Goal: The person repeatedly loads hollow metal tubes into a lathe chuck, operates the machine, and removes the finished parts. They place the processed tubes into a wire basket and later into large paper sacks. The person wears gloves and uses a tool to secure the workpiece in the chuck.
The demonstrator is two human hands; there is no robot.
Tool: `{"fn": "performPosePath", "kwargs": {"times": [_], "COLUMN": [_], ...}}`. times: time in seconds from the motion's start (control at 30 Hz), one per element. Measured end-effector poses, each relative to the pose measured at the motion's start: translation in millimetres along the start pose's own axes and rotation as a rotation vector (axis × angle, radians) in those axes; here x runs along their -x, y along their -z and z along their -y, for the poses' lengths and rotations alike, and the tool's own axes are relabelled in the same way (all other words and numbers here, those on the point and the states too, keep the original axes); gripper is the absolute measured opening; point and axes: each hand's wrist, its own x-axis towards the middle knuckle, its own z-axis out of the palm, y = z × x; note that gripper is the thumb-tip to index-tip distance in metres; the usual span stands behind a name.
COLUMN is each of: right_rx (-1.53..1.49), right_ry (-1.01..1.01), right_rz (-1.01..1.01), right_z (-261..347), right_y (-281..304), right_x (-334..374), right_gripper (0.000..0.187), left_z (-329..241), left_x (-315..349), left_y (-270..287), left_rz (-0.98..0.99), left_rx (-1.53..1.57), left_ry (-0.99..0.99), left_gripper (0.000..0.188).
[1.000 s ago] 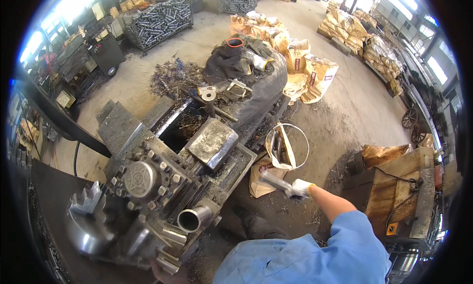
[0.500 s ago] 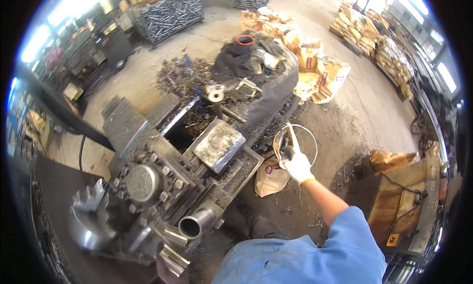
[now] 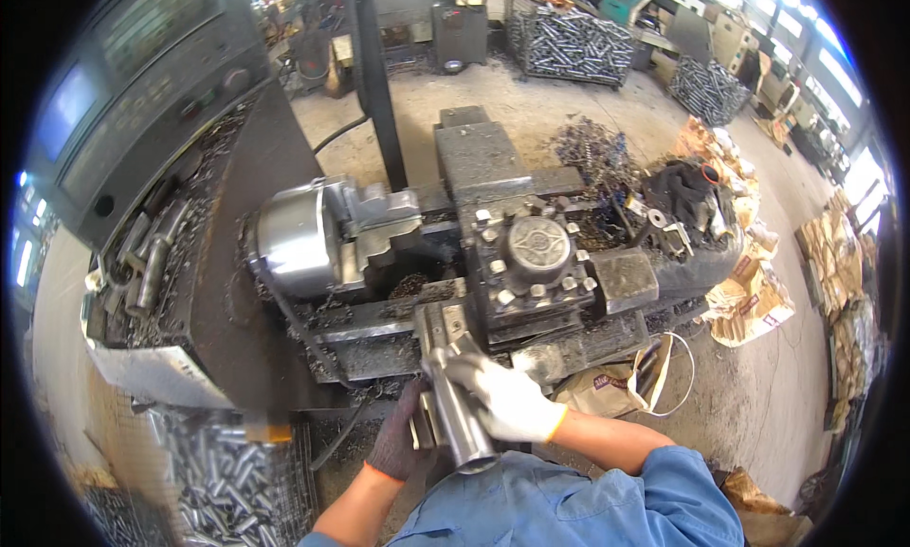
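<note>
Head view: one metal tube (image 3: 469, 438), grey and smooth, lying in front of the tool post (image 3: 538, 248) and between the two gloved hands, its round open end facing the wearer's body. One right hand (image 3: 507, 395), in a white glove with yellow cuff, laid against the tube, fingers curled over its upper part; whether they clasp it, or a smaller piece there, cannot be told. One left hand (image 3: 396, 438), in a dark maroon glove with orange cuff, at the tube's left, beside narrow metal bars (image 3: 424, 419); its fingers are partly hidden, their grasp uncertain. One lathe chuck (image 3: 301, 242), bright steel with stepped jaws, left of the tool post. One paper bag (image 3: 597, 391), open, right of the right hand, a white hoop (image 3: 691, 386) at its mouth. One heap of metal cylinders (image 3: 223, 476), lower left. One wire crate (image 3: 573, 49) of metal pieces, at the back.
</note>
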Motion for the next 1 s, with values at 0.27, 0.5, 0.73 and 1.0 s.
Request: {"fn": "performPosePath", "kwargs": {"times": [0.27,0.5,0.73,1.0], "right_rx": [0.001,-0.444,0.452,0.881], "right_ry": [-0.433,-0.389,0.056,-0.04], "right_rz": [0.032,0.266,0.062,0.449], "right_z": [-16.9,53.4,47.8,-63.2], "right_y": [-25.0,26.7,176.7,184.2], "right_x": [-54.8,-121.2,-202.1,-284.5], "right_gripper": [0.056,0.087,0.076,0.054], "left_z": [-41.3,-64.6,-103.0,13.1], "left_x": [-38.7,-54.6,-27.9,-0.5], "left_y": [62.1,-24.7,10.0,153.3], "left_rz": [0.038,0.01,0.038,-0.49], "left_rx": [0.081,0.024,-0.468,-0.152], "left_ry": [-0.192,-0.651,-1.107,-0.778], "left_gripper": [0.049,0.067,0.084,0.057]}}
